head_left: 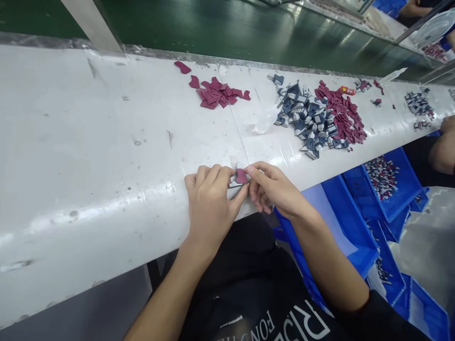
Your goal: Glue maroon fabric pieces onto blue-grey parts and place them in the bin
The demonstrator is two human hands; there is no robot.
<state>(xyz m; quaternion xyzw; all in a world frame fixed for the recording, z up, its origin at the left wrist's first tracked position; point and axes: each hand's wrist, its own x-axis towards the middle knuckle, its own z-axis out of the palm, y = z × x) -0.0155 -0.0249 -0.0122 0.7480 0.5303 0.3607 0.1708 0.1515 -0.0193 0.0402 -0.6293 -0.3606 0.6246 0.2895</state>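
Note:
Near the table's front edge, my left hand (211, 196) pinches a small grey-and-white plastic part between thumb and fingers. A maroon curved piece (241, 176) lies on top of that part. From the other side my right hand (272, 187) meets it, thumb and index fingertip closed at the maroon piece's right edge, the other fingers curled below. My fingers cover much of the plastic part. Farther back are a small pile of maroon pieces (216, 93), a heap of dark blue-grey and white parts (309, 118) and a larger maroon pile (343, 113).
The white table (88, 142) runs across the view, with a green belt (199, 28) behind it. A clear plastic item (265, 124) lies beside the heap. Blue bins (405, 184) stand at the lower right, some holding parts. Another person's arm (444, 147) shows at the right edge.

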